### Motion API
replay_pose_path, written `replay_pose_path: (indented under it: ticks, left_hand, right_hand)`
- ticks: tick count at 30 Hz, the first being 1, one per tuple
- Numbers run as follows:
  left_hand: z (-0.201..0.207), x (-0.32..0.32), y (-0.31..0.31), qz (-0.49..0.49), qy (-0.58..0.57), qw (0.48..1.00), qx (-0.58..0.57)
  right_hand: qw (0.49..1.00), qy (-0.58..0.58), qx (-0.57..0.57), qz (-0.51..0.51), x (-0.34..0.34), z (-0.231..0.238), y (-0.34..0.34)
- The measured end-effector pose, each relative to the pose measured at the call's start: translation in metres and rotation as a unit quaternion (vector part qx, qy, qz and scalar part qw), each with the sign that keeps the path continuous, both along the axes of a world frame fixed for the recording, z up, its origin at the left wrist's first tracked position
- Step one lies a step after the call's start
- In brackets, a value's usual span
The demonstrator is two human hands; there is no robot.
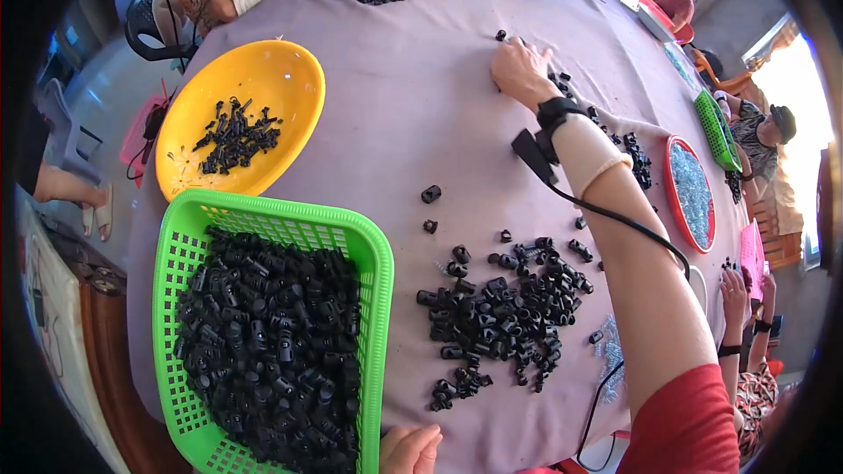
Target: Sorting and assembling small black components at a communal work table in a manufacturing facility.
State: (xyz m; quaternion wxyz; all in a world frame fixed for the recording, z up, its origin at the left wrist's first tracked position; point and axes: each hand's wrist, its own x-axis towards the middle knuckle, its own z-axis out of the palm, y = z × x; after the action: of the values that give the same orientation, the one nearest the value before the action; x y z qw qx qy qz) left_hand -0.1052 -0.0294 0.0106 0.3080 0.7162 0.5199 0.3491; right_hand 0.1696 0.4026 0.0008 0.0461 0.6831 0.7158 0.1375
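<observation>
The right hand (522, 70) reaches over the wrinkled mauve cloth (378, 114), fingers loosely bent beside a stubby black plastic part (500, 35); whether it pinches anything, I cannot tell. The left hand (410, 451) (cut off by the lower edge, its grip unclear) sits by the latticed green basket (379, 298). Glossy black cylinders (505, 307) lie heaped left of the right forearm.
</observation>
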Motion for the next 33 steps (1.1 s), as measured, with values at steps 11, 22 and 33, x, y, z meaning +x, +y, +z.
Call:
replay_pose_path:
  ticks: [11, 22, 33]
  left_hand:
    - [-0.002, 0.009, -0.003, 0.033, -0.068, 0.997, 0.006]
    - [0.003, 0.012, -0.005, 0.033, -0.064, 0.997, -0.004]
    - [-0.002, 0.005, 0.002, 0.020, -0.026, 0.999, -0.028]
  right_hand:
    - [0.993, -0.045, -0.001, -0.111, 0.121, 0.006, -0.111]
    - [0.995, -0.045, 0.025, -0.084, 0.146, 0.044, -0.130]
    - [0.980, -0.010, 0.123, 0.158, 0.001, 0.002, 0.039]
